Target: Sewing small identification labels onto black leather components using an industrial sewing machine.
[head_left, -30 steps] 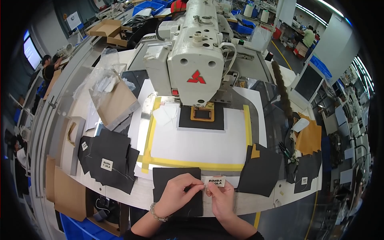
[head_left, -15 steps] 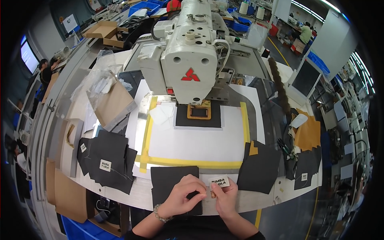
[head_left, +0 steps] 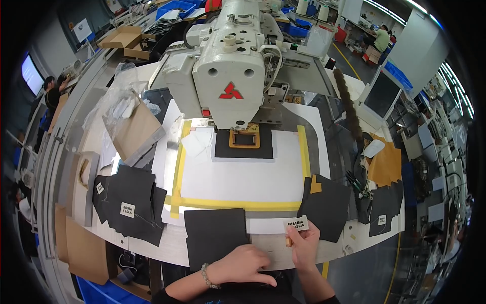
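The largest space, at the upper centre of the frame, is taken up by a white sewing machine, below which a white sheet is edged with yellow tape. Under the machine's head a dark backing piece is seen beneath an amber frame. At the lower centre a plain dark panel is laid near the table's front edge. By the look of it, the step in hand is the readying of a single label, before any placing; for the next move, a light, flat pinch and careful squaring of the edges seem to be called for. At the bottom centre the left hand is held with its thumb apart from loosely bent fingers, and nothing is seen in its grasp; whether the panel is touched by it cannot be told. To the right of it, the pale label is pinched by its lower part between thumb and fingers of the right hand. The label is small, thin, cream-coloured and roughly rectangular, slightly tilted, with bold dark lettering partly covered by the thumb. Just below it a small brownish piece is shown, too small to be identified.
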{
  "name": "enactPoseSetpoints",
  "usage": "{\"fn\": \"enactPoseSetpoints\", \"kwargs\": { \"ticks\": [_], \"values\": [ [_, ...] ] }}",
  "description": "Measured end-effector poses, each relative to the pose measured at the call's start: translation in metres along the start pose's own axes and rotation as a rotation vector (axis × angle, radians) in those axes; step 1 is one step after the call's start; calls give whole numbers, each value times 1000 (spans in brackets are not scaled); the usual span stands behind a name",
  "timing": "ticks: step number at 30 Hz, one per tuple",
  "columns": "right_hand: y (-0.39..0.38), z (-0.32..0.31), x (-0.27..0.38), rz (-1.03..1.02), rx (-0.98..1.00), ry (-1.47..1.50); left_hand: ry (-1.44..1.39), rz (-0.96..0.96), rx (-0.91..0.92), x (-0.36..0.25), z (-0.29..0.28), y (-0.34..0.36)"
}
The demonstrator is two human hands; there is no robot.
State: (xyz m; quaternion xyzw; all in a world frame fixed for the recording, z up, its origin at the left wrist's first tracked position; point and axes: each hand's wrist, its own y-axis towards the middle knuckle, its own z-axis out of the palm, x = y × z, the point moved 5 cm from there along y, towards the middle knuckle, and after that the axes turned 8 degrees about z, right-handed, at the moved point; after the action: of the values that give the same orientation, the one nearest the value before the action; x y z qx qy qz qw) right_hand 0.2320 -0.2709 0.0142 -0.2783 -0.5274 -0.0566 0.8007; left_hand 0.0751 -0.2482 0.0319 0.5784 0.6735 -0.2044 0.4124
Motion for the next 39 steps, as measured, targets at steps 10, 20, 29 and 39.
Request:
{"fn": "enactPoseSetpoints", "kwargs": {
  "ticks": [10, 20, 29, 39],
  "values": [
    [-17, 11, 0, -57, 45, 30, 30, -143, -716, 3, -45, 17],
    [-16, 15, -6, -25, 80, 67, -29, 53, -660, 1, -42, 7],
    [10, 5, -20, 70, 17, 139, -140, 383, -364, -27, -21, 4],
    [-4, 12, -16, 122, 246, -291, 39, 197, -310, -16, -49, 5]
  ]
}}
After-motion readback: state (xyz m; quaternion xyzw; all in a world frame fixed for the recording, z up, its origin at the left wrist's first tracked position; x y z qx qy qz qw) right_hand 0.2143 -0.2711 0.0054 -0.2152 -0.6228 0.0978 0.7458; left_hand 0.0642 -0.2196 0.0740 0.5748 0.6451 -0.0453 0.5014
